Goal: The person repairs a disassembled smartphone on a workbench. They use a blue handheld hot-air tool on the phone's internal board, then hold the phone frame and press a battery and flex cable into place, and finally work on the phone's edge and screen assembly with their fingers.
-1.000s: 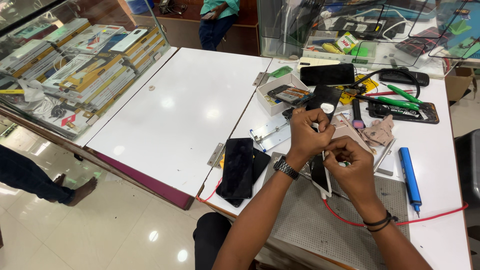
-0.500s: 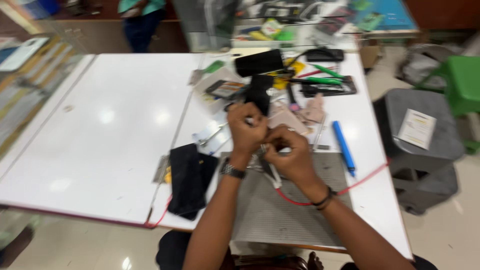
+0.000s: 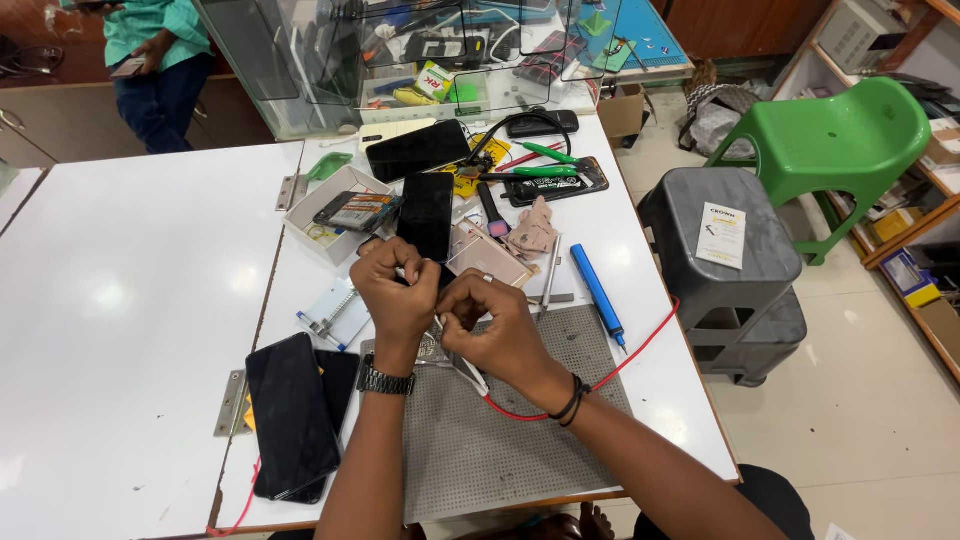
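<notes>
Over the grey perforated mat [image 3: 500, 440] at the near edge of the white table [image 3: 130, 300], we have both hands drawn close together, knuckles almost touching. Our left hand [image 3: 398, 290], the one with the wristwatch, is clenched around something small and dark, and our right hand [image 3: 490, 325] pinches at the same small part [image 3: 438, 322] from the other side; what exactly sits between the fingers is hidden. A red wire [image 3: 610, 370] and a pale lead run out from under the right hand across the mat. Just beyond the hands lies a rose-gold phone [image 3: 490, 262], face down, with a black screen panel [image 3: 427, 215] beside it and a blue screwdriver [image 3: 597, 292] to the right. Two dark phones [image 3: 295, 415] lie stacked at the left of the mat. We judge the work to be somewhere in the middle: the phone is apart, tools are spread out, and the small part is not yet fitted to anything.
</notes>
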The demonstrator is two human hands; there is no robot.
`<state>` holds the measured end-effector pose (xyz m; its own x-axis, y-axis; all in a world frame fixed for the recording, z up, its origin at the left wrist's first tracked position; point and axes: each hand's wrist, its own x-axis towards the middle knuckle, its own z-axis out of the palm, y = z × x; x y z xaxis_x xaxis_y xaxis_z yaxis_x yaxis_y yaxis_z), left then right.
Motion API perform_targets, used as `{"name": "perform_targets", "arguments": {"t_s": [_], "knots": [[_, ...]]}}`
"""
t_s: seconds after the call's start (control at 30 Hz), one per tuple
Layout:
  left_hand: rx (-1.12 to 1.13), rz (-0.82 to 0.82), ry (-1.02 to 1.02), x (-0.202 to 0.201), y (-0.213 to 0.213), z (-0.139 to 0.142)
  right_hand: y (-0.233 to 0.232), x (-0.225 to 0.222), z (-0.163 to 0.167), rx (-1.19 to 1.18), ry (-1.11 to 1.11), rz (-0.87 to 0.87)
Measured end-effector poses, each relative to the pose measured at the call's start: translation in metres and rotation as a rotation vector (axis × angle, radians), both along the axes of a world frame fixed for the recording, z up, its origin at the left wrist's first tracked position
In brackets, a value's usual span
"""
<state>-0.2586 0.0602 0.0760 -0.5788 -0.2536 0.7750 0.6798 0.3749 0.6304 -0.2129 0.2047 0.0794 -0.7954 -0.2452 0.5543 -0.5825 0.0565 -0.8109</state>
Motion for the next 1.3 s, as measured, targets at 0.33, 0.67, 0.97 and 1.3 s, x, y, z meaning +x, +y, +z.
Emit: {"name": "perform_targets", "arguments": {"t_s": [0.33, 0.67, 0.97, 1.3], "knots": [[-0.007, -0.012, -0.013, 0.0004, -0.0004, -0.0006, 0.0028, 0.0009, 0.0016, 0.007, 0.005, 0.02], [0.011, -0.022, -0.025, 0.0007, 0.0001, 0.0003, 0.0031, 0.0017, 0.0023, 0.01, 0.008, 0.015], [0.015, -0.018, -0.02, 0.0055, 0.0013, 0.0055, 0.0036, 0.0047, 0.0088, 0.017, 0.001, 0.025], [0.006, -0.015, -0.01, 0.005, 0.0001, 0.0074, 0.0021, 0.0051, 0.0093, 0.038, -0.001, 0.011]]}}
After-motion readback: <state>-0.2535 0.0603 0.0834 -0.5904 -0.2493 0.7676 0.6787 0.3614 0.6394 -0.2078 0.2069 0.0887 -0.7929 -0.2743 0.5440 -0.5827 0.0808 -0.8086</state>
